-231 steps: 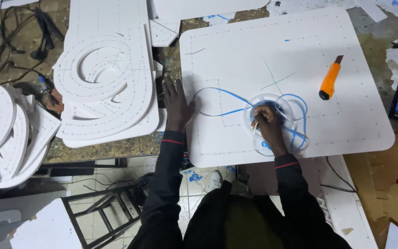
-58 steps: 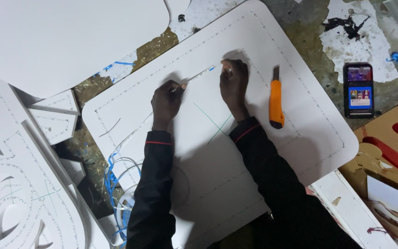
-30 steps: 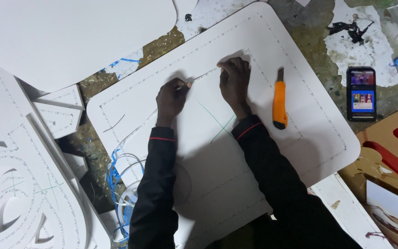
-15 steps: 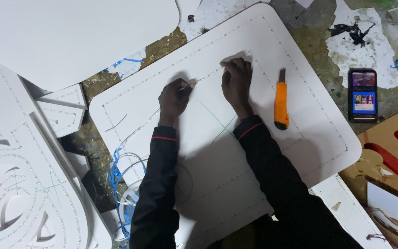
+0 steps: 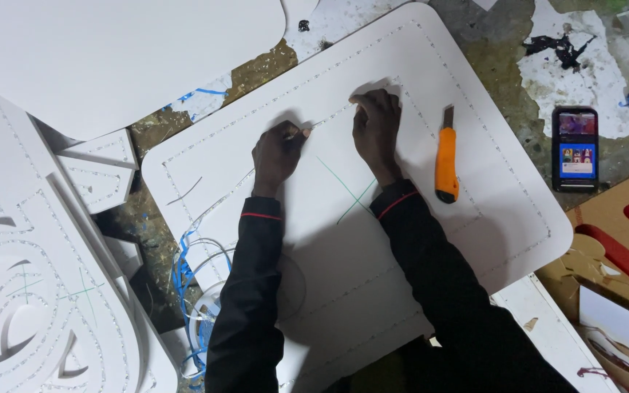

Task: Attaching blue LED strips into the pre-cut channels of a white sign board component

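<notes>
A large white foam board (image 5: 475,240) with rounded corners and dotted lines lies under both arms. My left hand (image 5: 277,151) rests on it with fingers pinched on a thin pale strip (image 5: 220,193) that trails down to the left. My right hand (image 5: 376,127) presses fingertips onto the board along the inner dotted line, close to the left hand. An orange utility knife (image 5: 445,159) lies on the board just right of my right wrist. Green pen lines (image 5: 347,191) cross below the hands.
A phone (image 5: 575,148) with a lit screen lies on the right. White foam panels and cut shapes (image 5: 30,291) fill the left side. A roll of clear tape with blue loops (image 5: 202,320) sits by my left elbow. Red and brown cut-outs (image 5: 627,247) lie at the right.
Since several seconds ago I have turned to another part of the board. Over the last second the hands have come closer together, the left sliding right along the strip.
</notes>
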